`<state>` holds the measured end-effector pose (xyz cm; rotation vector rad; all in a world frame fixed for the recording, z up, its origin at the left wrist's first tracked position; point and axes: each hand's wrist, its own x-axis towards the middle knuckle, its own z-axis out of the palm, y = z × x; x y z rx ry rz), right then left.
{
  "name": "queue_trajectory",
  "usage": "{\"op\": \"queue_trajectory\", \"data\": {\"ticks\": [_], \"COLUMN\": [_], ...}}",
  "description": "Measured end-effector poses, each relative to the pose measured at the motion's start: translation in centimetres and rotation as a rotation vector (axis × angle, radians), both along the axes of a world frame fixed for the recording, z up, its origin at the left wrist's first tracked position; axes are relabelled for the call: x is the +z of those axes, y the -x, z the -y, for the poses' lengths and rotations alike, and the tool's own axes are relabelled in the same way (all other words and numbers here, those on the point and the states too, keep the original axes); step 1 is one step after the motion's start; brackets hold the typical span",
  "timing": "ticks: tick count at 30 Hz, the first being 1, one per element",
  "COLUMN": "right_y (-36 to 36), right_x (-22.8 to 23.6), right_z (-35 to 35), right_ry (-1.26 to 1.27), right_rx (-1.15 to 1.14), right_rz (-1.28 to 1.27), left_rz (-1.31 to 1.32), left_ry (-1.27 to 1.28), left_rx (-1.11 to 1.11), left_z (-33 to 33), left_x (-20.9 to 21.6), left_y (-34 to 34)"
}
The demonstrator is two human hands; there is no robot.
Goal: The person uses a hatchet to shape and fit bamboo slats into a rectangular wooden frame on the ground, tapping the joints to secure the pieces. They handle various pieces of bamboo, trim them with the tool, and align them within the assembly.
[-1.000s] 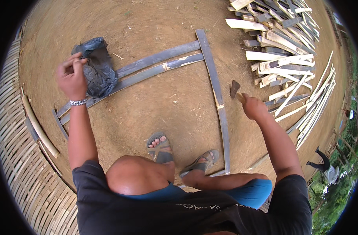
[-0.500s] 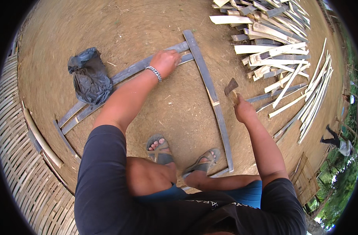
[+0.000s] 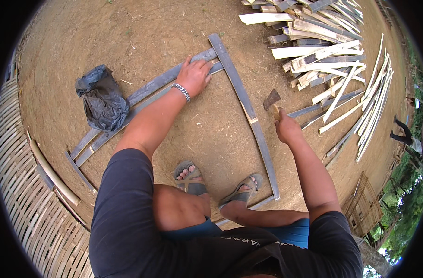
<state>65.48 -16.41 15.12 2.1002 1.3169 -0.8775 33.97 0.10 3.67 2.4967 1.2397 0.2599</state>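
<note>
My left hand (image 3: pixel 195 76) lies across two grey split bamboo strips, thumb and fingers apart. The farther bamboo strip (image 3: pixel 160 82) and the one beside it run almost parallel on the ground. At their right end, a long bamboo crosspiece (image 3: pixel 234 78) lies across them and reaches toward my feet. My right hand (image 3: pixel 289 129) is closed round the wooden handle of a hatchet (image 3: pixel 271 99), whose dark blade points up and left, held to the right of the crosspiece. A crumpled black plastic bag (image 3: pixel 104 104) rests on the left part of the strips.
A heap of split bamboo pieces (image 3: pixel 320 55) covers the far right ground, with a bundle of thin slats (image 3: pixel 376 104) beside it. Woven bamboo slatting (image 3: pixel 24 194) borders the left. My sandalled feet (image 3: pixel 191 178) stand inside the frame. Another person (image 3: pixel 408 136) is at the right edge.
My left hand has shifted slightly nearer along the strips, and its bunched fingers have spread. My right hand still grips the hatchet in nearly the same place. The view has tilted slightly.
</note>
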Motion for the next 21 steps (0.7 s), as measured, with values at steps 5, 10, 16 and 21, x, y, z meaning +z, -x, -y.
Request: {"op": "queue_trajectory", "data": {"ticks": [5,10,16,21], "right_y": [0.0,-0.2,-0.2,-0.2], "right_x": [-0.2,-0.5,-0.4,-0.5], "right_z": [0.2,0.1,-0.1,0.1], "right_ry": [-0.003,0.008,0.022,0.015], "right_rx": [0.004,0.012,0.016,0.017], "right_rz": [0.004,0.002,0.016,0.013], "left_rz": [0.022,0.087,0.137,0.118], "left_ry": [-0.004,0.001,0.001,0.014], "left_rx": [0.009,0.026,0.050,0.042], "left_z": [-0.1,0.0,-0.1,-0.2], "left_x": [-0.7,-1.0,-1.1,-1.0], "left_y": [-0.1,0.0,-0.1,0.0]}}
